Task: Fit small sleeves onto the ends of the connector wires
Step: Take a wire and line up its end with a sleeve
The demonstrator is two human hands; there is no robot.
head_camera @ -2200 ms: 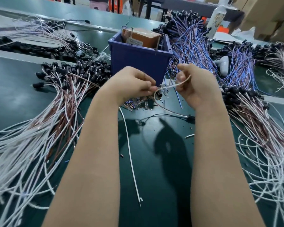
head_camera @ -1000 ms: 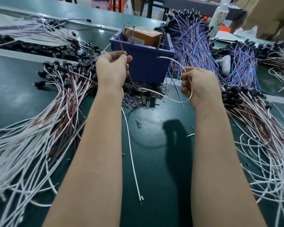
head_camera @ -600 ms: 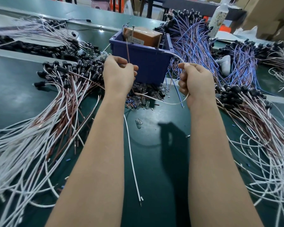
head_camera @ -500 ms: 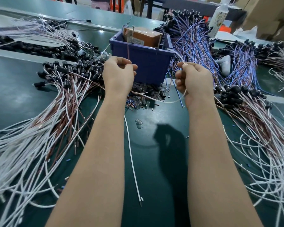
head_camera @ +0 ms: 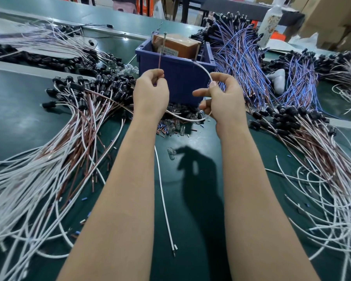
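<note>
1. Nearest, a loose wire point(head_camera: 164, 199) lies on the green desk point(head_camera: 201, 230) between the forearms, one end capped. White-and-brown wire bundles point(head_camera: 49, 159) fan out on both sides and run off the picture's edges.
2. The left hand point(head_camera: 150, 94) is curled, thumb and forefinger pinching a thin brown wire point(head_camera: 159, 61) that stands up out of the grip. Whether a sleeve also sits in that pinch cannot be made out.
3. The right hand point(head_camera: 223, 100) pinches a white wire point(head_camera: 187, 119) between thumb and forefinger, with the other fingers loosely spread. The wire arcs above the hand, then loops under it towards the left wrist.
4. Both wires look light, limp and a little springy. A long free end would likely buckle, so the best hold is close behind the tip.
5. Just beyond the hands, small clear sleeves point(head_camera: 175, 126) lie heaped on the desk. They look tiny and probably slippery, best taken singly by the fingertips. Their count and openings are too small to tell.
6. Behind them stands a blue bin point(head_camera: 176, 78) holding a cardboard box point(head_camera: 176, 45). The hands cover its lower front.
7. Farthest off are blue wires point(head_camera: 241, 57) with black connectors point(head_camera: 85, 86).
</note>
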